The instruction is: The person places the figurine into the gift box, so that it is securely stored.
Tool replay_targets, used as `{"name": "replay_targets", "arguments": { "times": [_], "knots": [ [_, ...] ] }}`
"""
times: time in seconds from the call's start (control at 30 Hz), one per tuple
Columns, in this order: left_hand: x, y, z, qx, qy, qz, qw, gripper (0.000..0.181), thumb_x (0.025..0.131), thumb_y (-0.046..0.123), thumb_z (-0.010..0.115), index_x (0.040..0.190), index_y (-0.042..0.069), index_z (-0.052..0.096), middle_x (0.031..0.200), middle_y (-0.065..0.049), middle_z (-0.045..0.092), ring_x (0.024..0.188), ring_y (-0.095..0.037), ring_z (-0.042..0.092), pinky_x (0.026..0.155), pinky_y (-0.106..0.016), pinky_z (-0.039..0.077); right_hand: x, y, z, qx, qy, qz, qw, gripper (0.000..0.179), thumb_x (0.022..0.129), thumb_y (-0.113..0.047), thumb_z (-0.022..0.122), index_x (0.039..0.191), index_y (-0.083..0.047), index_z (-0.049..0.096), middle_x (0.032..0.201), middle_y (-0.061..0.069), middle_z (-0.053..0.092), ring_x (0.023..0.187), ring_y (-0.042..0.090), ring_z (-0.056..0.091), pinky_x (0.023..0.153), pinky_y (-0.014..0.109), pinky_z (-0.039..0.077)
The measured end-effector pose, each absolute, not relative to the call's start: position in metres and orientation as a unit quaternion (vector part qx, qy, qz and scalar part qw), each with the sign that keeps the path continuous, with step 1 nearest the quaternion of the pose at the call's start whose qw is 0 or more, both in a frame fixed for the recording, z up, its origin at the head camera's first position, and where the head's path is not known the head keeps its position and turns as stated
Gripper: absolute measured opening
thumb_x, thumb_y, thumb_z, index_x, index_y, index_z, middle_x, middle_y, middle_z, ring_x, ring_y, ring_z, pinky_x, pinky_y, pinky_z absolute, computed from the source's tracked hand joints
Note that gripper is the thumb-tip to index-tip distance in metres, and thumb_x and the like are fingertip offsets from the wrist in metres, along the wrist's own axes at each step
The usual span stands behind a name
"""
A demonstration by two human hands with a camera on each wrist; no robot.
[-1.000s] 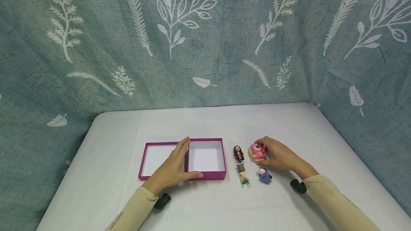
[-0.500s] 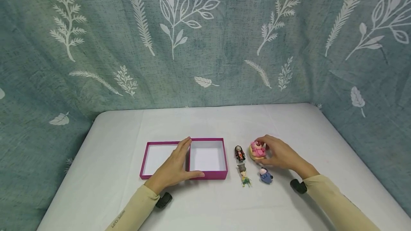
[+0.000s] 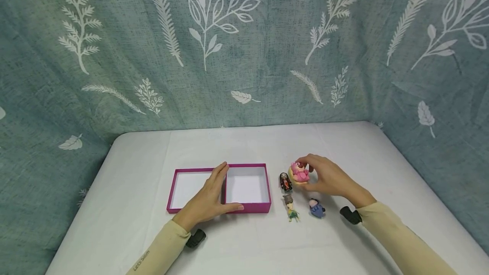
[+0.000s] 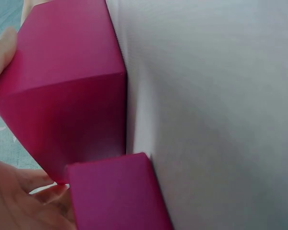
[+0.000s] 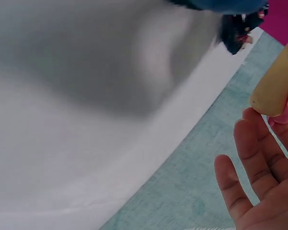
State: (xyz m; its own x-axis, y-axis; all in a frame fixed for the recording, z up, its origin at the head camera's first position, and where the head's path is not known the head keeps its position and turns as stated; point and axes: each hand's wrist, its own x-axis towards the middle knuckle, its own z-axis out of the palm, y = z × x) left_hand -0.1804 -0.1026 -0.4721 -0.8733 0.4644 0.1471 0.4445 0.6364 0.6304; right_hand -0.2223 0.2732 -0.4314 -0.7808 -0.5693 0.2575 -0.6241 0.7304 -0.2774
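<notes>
My right hand pinches a pink bear figurine seated on a yellow base, fingers behind and thumb in front. In the right wrist view the yellow base tilts beside my fingers. My left hand grips the left end of an open magenta box with a white inside, thumb at its front and fingers reaching its back edge. In the left wrist view the box's outer wall shows between thumb and fingers. Left of it lies the shallower lid, partly hidden under my left hand.
Right of the box lie a black-and-red figurine, a figurine with a grey hat and green skirt, and a blue figurine. A white cloth covers the table. A teal leaf-patterned curtain hangs behind.
My right hand has lifted the bear figurine slightly and carried it left, towards the black-and-red one. My left hand stays on the box.
</notes>
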Motion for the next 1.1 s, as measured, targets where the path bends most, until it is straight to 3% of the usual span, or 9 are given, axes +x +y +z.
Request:
{"name": "replay_targets", "arguments": {
  "times": [0.4,1.1],
  "knots": [
    [-0.181,-0.102,-0.473,0.254,0.904,0.343,-0.001,0.117,0.075,0.071,0.069,0.158,0.009,0.015,0.164,-0.001,0.014,0.147,-0.026,0.027,0.116,-0.049,0.033,-0.229,0.234,-0.415,0.355,-0.912,0.190,0.075,0.059,0.073,-0.039,0.085,0.122,-0.015,0.062,0.104,-0.008,0.064,0.087,0.011,0.060,0.073,0.028,0.052],
    [-0.180,-0.101,-0.471,0.248,0.909,0.336,0.004,0.117,0.074,0.069,0.070,0.157,0.007,0.016,0.164,-0.005,0.016,0.148,-0.026,0.027,0.117,-0.047,0.030,-0.235,0.195,-0.409,0.378,-0.902,0.203,0.055,0.059,0.073,-0.038,0.085,0.122,-0.015,0.062,0.107,-0.005,0.065,0.088,0.014,0.061,0.076,0.030,0.052]
  ]
}}
